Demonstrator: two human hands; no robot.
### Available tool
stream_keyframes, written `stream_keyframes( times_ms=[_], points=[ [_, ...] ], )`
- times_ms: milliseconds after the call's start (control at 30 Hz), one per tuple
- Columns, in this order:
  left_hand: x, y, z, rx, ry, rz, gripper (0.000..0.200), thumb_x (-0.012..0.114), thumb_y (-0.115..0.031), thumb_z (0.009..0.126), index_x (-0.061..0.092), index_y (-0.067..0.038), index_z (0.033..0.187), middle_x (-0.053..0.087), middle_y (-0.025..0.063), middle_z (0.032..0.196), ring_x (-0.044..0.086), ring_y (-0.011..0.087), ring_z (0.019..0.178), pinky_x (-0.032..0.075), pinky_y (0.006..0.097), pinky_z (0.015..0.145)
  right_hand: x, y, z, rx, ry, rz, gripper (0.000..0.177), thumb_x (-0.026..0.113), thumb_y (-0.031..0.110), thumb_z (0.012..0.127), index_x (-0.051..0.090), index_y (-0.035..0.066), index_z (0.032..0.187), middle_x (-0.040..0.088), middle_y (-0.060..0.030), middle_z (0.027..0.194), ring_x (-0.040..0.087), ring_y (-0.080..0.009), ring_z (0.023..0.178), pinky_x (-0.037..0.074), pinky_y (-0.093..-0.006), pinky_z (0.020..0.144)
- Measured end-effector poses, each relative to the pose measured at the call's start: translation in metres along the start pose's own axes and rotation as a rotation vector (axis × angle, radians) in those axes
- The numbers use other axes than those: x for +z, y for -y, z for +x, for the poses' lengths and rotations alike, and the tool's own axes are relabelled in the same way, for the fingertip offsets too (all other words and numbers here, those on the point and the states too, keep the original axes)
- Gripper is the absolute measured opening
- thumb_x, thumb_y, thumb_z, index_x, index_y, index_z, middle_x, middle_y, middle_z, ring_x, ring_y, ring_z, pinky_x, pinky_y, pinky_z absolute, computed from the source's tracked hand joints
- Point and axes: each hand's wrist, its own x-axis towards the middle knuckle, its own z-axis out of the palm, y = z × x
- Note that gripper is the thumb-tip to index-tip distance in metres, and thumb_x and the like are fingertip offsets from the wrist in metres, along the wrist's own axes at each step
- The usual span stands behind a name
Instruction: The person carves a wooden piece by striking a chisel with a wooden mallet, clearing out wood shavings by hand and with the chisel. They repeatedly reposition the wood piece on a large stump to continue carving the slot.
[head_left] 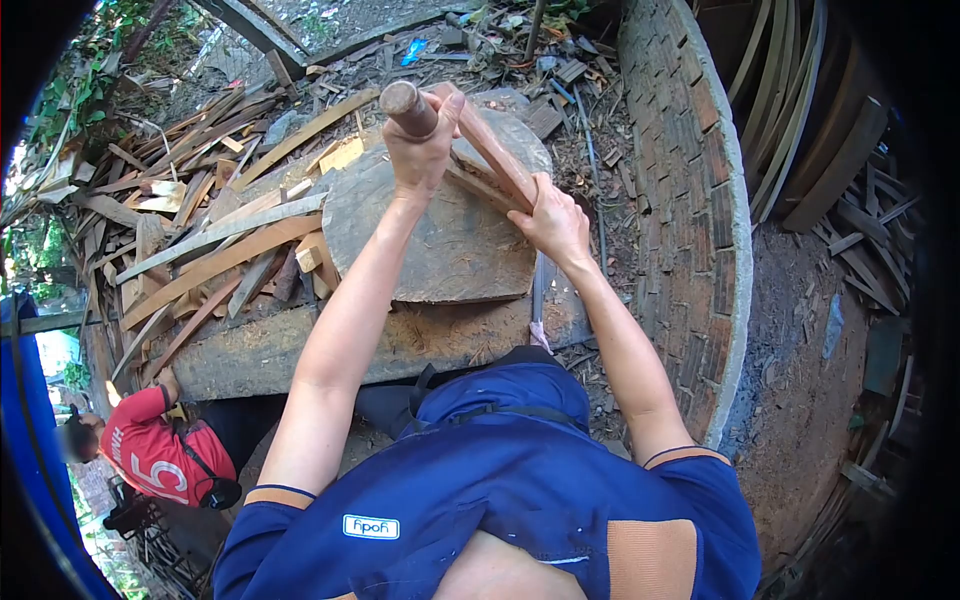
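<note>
My left hand [420,150] is closed round the wooden handle [408,106] of a tool, above the round wooden block [400,240]. The tool's head is hidden behind the hand. My right hand [556,218] grips the lower end of a reddish-brown wooden piece [495,155], which slants up to the left towards my left hand. Another length of wood lies beneath it across the block.
Wood strips and offcuts [225,250] are heaped left of the block. A brick wall [680,200] curves along the right side. A person in a red shirt [165,450] is at the lower left, beside a long timber [260,355].
</note>
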Motion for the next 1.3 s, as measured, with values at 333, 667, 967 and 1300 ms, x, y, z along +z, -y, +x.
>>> stream_keyframes(
  times_ms=[333,667,967,1300],
  points=[
    [0.002,-0.003,0.001,-0.027,-0.035,-0.019,0.017,0.074,-0.013,0.088,0.059,-0.008,0.082,0.060,-0.0002,0.064,0.057,0.0061,0.055,0.043,0.0204,0.049,-0.037,0.000,0.030,-0.116,0.049,0.249,0.036,0.063,0.031,0.091,0.056,0.005,0.114,0.069,-0.0202,0.094,0.070,-0.0270,0.078,0.060,-0.0434,0.074],
    [0.006,0.008,-0.009,0.029,-0.027,0.000,0.011,0.073,-0.008,0.083,0.063,-0.005,0.081,0.063,-0.0020,0.072,0.059,0.0062,0.063,0.048,0.0228,0.058,-0.155,0.076,-0.025,-0.666,-0.097,-0.109,0.050,0.056,0.028,0.095,0.042,0.008,0.139,0.068,-0.0231,0.090,0.068,-0.0346,0.076,0.056,-0.0447,0.070],
    [0.007,0.013,-0.007,0.052,0.006,-0.089,0.007,0.071,-0.005,0.085,0.066,-0.005,0.081,0.064,-0.0021,0.066,0.061,0.0048,0.061,0.047,0.0220,0.055,-0.132,0.072,-0.029,-0.669,-0.148,-0.066,0.047,0.055,0.025,0.094,0.043,0.011,0.137,0.069,-0.0221,0.099,0.070,-0.0340,0.084,0.056,-0.0446,0.077],
    [-0.008,0.002,-0.005,-0.152,-0.251,-0.156,0.018,0.074,-0.013,0.088,0.057,-0.009,0.083,0.060,0.0004,0.065,0.059,0.0085,0.059,0.045,0.0221,0.052,-0.011,-0.007,0.007,0.017,-0.010,0.160,0.059,0.078,0.034,0.077,0.048,0.007,0.119,0.065,-0.0186,0.109,0.066,-0.0369,0.101,0.052,-0.0474,0.086]
  ],
)
